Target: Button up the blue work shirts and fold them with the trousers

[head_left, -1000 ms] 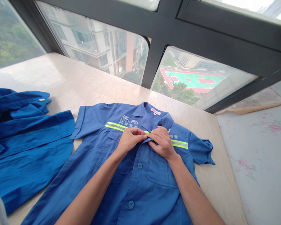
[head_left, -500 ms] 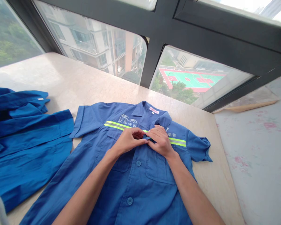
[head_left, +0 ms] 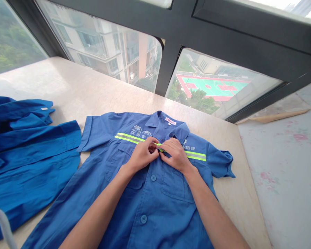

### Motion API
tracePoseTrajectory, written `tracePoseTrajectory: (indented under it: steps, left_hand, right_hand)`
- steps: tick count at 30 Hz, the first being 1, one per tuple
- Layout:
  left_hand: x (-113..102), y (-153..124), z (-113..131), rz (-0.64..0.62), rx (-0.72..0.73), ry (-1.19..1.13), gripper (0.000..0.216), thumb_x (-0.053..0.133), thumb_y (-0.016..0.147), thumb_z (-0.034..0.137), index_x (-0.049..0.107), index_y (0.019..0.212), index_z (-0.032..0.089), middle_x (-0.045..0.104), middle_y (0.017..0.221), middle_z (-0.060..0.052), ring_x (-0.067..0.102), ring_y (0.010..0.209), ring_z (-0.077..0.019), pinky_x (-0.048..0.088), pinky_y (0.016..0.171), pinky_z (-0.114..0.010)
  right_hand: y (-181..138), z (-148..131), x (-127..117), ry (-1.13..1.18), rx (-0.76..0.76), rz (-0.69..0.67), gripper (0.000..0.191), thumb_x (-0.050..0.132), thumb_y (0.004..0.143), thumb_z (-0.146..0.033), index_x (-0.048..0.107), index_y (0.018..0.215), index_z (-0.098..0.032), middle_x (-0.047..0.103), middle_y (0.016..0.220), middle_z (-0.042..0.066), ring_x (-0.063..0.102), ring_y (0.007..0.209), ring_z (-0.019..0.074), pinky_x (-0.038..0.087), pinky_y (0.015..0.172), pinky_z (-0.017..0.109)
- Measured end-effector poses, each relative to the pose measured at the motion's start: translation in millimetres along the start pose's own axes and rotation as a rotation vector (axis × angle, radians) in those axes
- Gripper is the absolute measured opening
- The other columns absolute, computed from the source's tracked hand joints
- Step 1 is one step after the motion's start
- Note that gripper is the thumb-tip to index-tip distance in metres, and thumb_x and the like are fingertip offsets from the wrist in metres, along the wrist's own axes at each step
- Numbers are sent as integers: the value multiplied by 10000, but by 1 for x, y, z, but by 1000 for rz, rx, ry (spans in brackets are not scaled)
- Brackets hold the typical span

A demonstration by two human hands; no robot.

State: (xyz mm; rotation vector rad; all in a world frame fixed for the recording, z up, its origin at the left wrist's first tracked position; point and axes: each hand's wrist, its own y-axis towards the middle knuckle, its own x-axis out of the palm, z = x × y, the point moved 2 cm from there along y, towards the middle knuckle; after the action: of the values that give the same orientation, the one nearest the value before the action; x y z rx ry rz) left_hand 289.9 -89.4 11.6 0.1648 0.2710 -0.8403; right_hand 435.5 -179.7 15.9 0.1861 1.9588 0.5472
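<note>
A blue short-sleeved work shirt (head_left: 98,186) lies front up, its collar pointing toward the window. It has a yellow-green and grey reflective stripe across the chest and white lettering above that. At the front opening, level with the stripe, my left hand (head_left: 145,154) pinches the shirt's edge between thumb and fingers. Close against it, my right hand (head_left: 175,155) also grips the front edge, fingers bent over the cloth. Whatever lies between the fingertips is hidden. Lower on the front, one button (head_left: 153,177) and another button (head_left: 143,219) show.
Another blue garment (head_left: 33,166) lies crumpled at the left. A grey curved tube (head_left: 2,221) pokes in at the lower left corner. The pale stone sill (head_left: 75,86) meets dark window frames (head_left: 168,55) behind, and a flowered wall (head_left: 282,173) stands at the right.
Both hands have shifted slightly left and up along the shirt's front edge, fingertips closer together. The garments lie where they were.
</note>
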Motion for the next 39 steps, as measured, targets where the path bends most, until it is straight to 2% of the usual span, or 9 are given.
tracePoseTrajectory:
  steps: [5,16,20,23,26,30,32,35,39]
  left_hand:
    - [-2,3,-4,-1,-57,-110,315,572,699,118,518,1000,194,713,796,9,648,673,-126,484,644,-222]
    - [-1,7,-4,-7,-74,-205,246,555,704,112,488,926,193,652,730,36,618,652,-110,457,628,-211]
    - [-2,4,2,-21,-37,-133,230,570,723,121,544,945,179,661,777,15,624,695,-123,480,647,-226]
    - [1,0,4,-24,32,-4,325,640,739,163,577,1058,175,672,861,-7,638,782,-145,508,729,-260]
    - [6,-3,-1,-1,99,100,404,627,777,154,561,1174,187,677,913,-16,632,830,-152,508,792,-282]
    - [9,-7,-6,17,173,163,461,600,775,105,551,1221,209,685,949,-14,623,846,-153,501,819,-290]
    - [8,-8,-4,12,200,159,443,627,787,144,557,1220,202,686,965,-21,625,850,-154,503,816,-283]
    - [5,-9,1,6,205,182,297,593,876,245,599,1167,190,694,982,-41,633,861,-160,499,808,-283]
    - [6,-7,4,15,234,298,237,465,957,212,667,1080,203,697,1001,-52,636,926,-174,476,846,-297]
  right_hand:
    - [0,1,0,20,-18,22,202,568,848,-130,656,1016,-200,691,945,59,609,934,203,435,973,413]
    - [0,3,-1,69,-16,64,217,584,841,-121,664,1017,-218,700,940,54,618,910,205,467,883,397]
    - [0,2,-2,68,-20,72,169,596,874,-150,669,1012,-213,707,939,58,625,913,205,459,900,403]
    - [-2,5,-2,71,-17,75,129,598,893,-171,682,981,-215,714,918,57,633,901,202,456,901,405]
    - [-5,10,-4,63,-16,83,125,595,905,-165,697,935,-232,718,873,36,642,886,193,423,952,428]
    - [-8,16,-8,61,-18,104,148,604,888,-146,709,867,-248,698,818,16,638,870,184,397,977,436]
    - [-8,15,-9,62,-20,106,155,603,873,-134,706,848,-247,680,796,11,628,853,181,399,969,429]
    - [-7,12,-10,45,-9,103,137,609,848,-128,684,809,-236,649,760,8,602,815,180,400,961,423]
    - [-5,6,-11,5,-24,110,134,587,843,-119,652,782,-219,622,744,14,572,785,179,402,934,413]
